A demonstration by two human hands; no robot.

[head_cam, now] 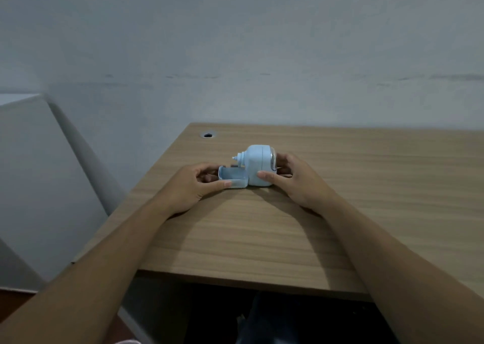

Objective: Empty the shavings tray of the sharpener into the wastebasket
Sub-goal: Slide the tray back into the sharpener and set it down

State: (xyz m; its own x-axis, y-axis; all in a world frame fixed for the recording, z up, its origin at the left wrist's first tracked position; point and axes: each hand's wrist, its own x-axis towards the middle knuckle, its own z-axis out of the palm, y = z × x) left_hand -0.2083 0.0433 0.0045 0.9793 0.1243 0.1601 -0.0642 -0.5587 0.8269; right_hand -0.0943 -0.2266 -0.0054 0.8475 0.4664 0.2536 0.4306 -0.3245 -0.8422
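A pale blue pencil sharpener (258, 164) stands on the wooden desk (262, 233), its nozzle pointing left. Its translucent blue shavings tray (231, 177) sticks out from the sharpener's left side, partly slid out, and looks empty from here. My left hand (193, 186) grips the tray, thumb along its near edge and fingers behind it. My right hand (296, 181) holds the sharpener's body, thumb on the front face and fingers around the right end. No wastebasket is in view.
A round cable hole (207, 134) sits near the desk's far left corner. A grey wall runs behind the desk. A white panel (28, 173) leans left of the desk. Dark space lies under the desk's near edge.
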